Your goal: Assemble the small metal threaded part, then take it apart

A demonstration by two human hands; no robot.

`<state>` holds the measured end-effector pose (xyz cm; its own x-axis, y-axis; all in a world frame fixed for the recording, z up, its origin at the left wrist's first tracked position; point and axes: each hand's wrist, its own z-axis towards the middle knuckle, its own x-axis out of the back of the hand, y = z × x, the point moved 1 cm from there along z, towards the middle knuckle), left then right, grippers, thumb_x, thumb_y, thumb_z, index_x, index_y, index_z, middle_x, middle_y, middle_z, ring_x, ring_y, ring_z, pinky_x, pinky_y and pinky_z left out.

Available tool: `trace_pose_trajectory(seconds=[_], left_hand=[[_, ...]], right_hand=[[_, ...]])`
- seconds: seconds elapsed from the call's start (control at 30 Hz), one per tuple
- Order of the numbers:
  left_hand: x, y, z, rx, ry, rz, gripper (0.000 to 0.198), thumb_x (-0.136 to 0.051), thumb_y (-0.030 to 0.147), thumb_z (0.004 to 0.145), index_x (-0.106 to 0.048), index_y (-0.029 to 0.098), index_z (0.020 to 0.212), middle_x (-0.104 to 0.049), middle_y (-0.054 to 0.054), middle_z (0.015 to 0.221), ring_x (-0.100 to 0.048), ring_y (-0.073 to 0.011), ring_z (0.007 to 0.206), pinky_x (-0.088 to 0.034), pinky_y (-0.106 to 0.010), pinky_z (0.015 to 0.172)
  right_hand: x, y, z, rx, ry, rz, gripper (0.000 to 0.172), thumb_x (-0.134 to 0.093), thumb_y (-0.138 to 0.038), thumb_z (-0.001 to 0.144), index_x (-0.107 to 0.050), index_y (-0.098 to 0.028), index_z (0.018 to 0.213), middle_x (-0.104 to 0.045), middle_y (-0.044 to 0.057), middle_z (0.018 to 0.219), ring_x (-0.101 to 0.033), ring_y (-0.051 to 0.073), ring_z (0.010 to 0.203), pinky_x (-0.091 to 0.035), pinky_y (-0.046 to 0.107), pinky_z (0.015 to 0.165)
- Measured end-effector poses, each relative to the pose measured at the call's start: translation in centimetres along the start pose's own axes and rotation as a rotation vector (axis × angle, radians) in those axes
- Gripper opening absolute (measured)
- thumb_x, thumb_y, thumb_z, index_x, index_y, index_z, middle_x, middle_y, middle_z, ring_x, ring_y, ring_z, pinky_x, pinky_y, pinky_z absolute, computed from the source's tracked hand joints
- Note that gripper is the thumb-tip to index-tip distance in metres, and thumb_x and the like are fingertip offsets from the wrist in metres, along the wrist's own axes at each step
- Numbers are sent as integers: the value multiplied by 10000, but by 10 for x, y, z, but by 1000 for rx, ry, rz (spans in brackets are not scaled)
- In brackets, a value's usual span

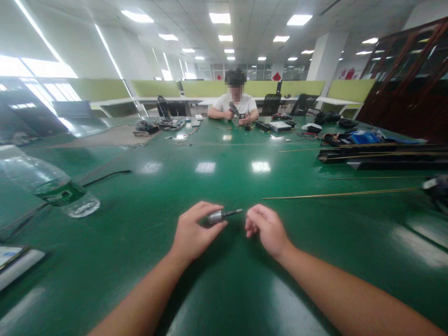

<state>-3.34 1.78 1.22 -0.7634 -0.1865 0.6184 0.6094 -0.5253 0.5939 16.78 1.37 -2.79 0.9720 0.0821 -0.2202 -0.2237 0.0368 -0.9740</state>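
The left hand (191, 231) grips a small metal part (216, 217) between thumb and fingers, over the near middle of the table, with its thin shaft (233, 213) directed toward the right hand. The right hand (268, 228) is just beside the shaft tip and apart from it; its fingers are curled, but whether it is fully closed or holds anything cannot be determined. The table (140, 252) is green, smooth and glossy, and reflects the ceiling lights in pale patches. To the left are a clear bottle (66, 193) with a green label and a black cable (108, 176). To the right, thin rods (339, 193) lie on the surface, with black rails (385, 163) beyond them. At the far edge, a person (235, 105) in a white shirt holds a dark tool (234, 108); electronic items (280, 126) lie near that person. Behind, yellow-green partitions (203, 88) and desks cross the room, with black chairs (272, 104) before them. A dark wooden cabinet (413, 74) occupies the right side, near a white column (327, 53). Rectangular lights (220, 18) are set in the white ceiling (259, 18); bright windows (38, 67) line the left side
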Motion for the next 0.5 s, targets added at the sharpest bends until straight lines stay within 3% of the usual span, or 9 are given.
trace_pose_trajectory(seconds=[0.13,0.33,0.5], left_hand=[[4,-3,1,33,86,32,279,-783,359,744,-738,222,982,-724,-25,944,-667,-194,871,-503,-311,840],[4,-10,0,192,140,57,355,-783,434,719,-727,219,996,-739,-52,968,-684,-241,895,-508,-390,910],[6,-5,0,367,158,-242,436,-781,465,701,-624,179,991,-738,-108,1043,-701,-280,980,-521,-433,936]], right_hand=[[0,3,4,-46,46,122,468,-522,-602,868,-511,-180,666,-512,-39,439,-427,90,322,-301,198,334],[0,7,8,-87,-5,104,519,-512,-605,870,-417,-201,559,-412,-65,368,-373,74,284,-260,186,316],[0,5,7,-75,-20,102,502,-508,-584,877,-414,-206,561,-415,-66,376,-382,77,294,-283,193,327]])
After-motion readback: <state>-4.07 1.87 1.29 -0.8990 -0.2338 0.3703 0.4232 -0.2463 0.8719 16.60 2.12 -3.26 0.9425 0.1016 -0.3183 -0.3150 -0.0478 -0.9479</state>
